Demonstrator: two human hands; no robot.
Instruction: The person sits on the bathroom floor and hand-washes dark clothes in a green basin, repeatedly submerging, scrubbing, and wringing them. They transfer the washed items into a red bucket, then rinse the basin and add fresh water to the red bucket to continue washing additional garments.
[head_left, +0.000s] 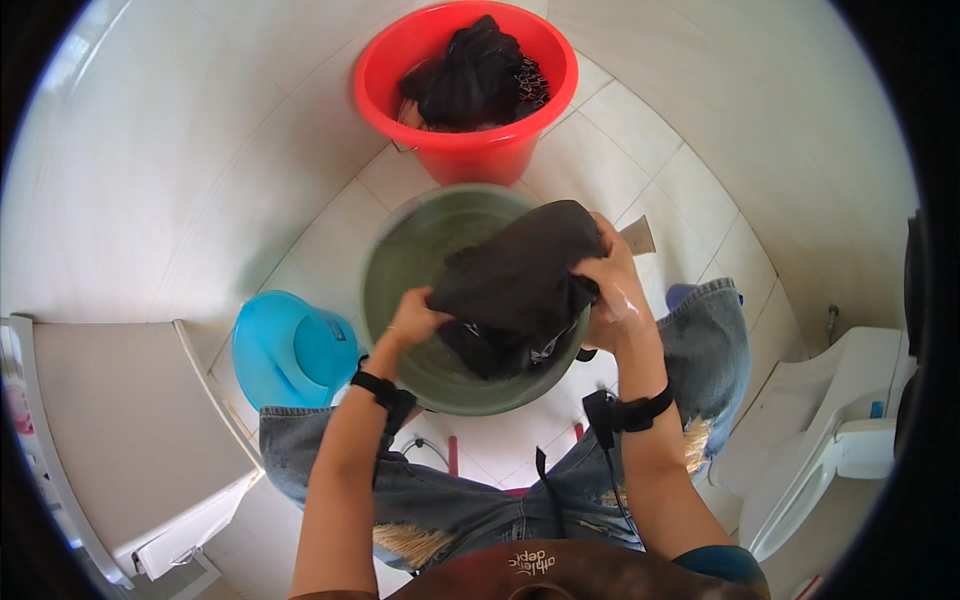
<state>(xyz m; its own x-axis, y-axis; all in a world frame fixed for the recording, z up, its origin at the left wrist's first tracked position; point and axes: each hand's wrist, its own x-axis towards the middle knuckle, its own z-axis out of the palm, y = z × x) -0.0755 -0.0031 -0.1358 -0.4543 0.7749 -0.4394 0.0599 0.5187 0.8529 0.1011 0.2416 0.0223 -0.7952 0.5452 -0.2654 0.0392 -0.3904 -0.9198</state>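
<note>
A dark, wet-looking garment (517, 270) is stretched between my two hands over a round green basin (386, 247). My left hand (417, 319) pinches its left edge above the basin. On the right side, my right hand (611, 274) grips the bunched cloth near the basin's rim, with a white streak, perhaps suds, on the skin. The lower folds of the garment hang into the basin, where liquid seems to lie. Which part of the garment each hand has cannot be told.
Beyond the basin stands a red bucket (469, 154) holding dark clothes (480, 75). A blue bucket (281, 360) is to the left, near a pale cabinet (135, 412). A toilet (810, 442) stands at right. A beige cup-like object (641, 236) lies beside the basin.
</note>
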